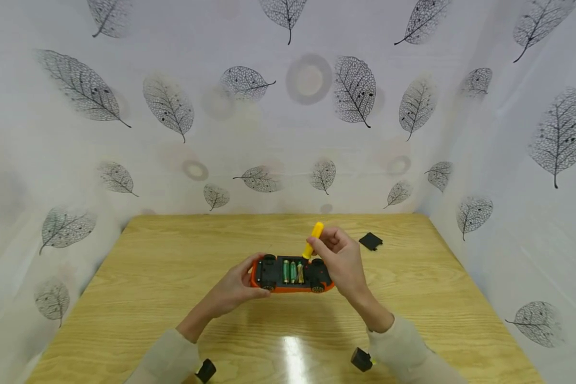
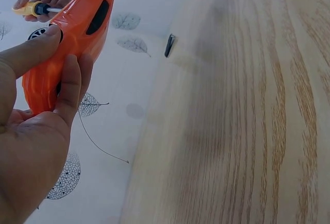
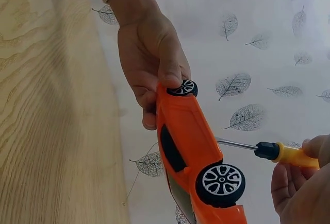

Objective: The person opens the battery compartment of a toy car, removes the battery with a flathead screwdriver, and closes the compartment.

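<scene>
An orange toy car (image 1: pixel 293 289) is held above the table with its black underside toward the head camera. My left hand (image 1: pixel 235 290) grips one end of it, thumb near a wheel (image 3: pixel 183 88). Green batteries (image 1: pixel 293 272) lie side by side in the uncovered compartment of the underside. My right hand (image 1: pixel 343 261) pinches the yellow handle of a screwdriver (image 1: pixel 314 240). In the right wrist view its metal shaft (image 3: pixel 236 143) reaches the car's underside; the tip is hidden behind the body.
A small black cover (image 1: pixel 371 241) lies on the wooden table (image 1: pixel 182 240), behind and right of the car. Leaf-print cloth (image 1: pixel 288 133) hangs around the table's back and sides. Black camera parts show by the left sleeve (image 1: pixel 205 370) and right sleeve (image 1: pixel 362 359).
</scene>
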{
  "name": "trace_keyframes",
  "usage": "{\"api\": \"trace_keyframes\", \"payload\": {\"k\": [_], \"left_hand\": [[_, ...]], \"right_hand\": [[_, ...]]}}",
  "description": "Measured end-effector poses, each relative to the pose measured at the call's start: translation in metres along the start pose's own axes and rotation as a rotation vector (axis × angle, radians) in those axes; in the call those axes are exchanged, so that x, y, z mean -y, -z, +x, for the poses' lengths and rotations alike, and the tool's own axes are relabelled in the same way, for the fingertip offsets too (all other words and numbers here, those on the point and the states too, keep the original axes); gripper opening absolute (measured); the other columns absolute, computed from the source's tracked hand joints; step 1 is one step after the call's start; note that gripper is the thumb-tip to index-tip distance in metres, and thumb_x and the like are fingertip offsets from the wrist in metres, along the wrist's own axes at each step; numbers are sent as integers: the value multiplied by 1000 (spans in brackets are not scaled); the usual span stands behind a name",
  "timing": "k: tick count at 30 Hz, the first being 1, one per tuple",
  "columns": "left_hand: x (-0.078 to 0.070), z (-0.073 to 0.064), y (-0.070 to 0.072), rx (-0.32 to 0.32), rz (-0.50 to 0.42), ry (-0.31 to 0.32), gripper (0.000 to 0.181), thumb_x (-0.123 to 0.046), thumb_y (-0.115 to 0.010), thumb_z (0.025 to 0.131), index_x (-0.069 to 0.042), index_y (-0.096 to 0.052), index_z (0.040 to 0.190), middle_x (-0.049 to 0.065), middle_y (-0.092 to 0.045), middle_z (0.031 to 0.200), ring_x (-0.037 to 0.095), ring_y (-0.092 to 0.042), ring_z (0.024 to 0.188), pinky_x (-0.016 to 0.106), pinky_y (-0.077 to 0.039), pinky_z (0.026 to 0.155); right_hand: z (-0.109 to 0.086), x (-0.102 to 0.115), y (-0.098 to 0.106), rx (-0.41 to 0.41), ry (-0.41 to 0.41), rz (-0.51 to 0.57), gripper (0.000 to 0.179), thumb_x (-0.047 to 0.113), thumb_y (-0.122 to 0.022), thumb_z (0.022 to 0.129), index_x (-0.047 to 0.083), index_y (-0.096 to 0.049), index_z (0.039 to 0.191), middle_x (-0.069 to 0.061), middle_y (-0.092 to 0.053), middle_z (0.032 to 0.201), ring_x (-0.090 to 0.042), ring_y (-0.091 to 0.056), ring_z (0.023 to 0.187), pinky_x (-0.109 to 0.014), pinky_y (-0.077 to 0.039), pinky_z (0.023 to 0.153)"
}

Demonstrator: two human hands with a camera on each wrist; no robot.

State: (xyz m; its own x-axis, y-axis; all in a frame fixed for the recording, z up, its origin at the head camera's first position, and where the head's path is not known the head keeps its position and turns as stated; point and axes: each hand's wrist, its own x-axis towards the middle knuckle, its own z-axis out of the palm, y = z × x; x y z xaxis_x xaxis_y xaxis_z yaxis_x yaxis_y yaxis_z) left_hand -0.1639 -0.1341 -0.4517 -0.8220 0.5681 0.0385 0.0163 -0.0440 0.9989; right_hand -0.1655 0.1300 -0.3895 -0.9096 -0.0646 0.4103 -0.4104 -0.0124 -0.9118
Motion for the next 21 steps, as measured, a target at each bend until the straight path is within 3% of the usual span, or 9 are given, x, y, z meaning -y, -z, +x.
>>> {"api": "trace_keyframes", "payload": {"k": [7,15,21], "left_hand": [[-1,0,0,-2,-4,5,91,2,-77,91,0,-20,162,31,-31,158,38,-57,130,37,-58,95],[1,-1,4,-12,-7,15,91,2,-77,91,0,-20,162,31,-30,159,36,-58,129,37,-58,95],[3,-1,7,-12,-18,22,90,1,-75,93,1,-18,162,34,-30,157,34,-60,126,38,-58,95]], "right_hand": [[-6,-1,-1,39,81,-27,12,2,-71,97,-5,-63,103,-19,-69,97,-19,-68,81,-31,-61,70],[-18,-6,-4,89,307,-84,17,-14,-67,93,-7,-62,108,-22,-67,101,-18,-65,82,-19,-54,63],[-30,-8,-3,126,437,-80,25,-21,-68,88,-6,-61,107,-20,-67,106,-18,-67,94,-21,-58,80]]}}
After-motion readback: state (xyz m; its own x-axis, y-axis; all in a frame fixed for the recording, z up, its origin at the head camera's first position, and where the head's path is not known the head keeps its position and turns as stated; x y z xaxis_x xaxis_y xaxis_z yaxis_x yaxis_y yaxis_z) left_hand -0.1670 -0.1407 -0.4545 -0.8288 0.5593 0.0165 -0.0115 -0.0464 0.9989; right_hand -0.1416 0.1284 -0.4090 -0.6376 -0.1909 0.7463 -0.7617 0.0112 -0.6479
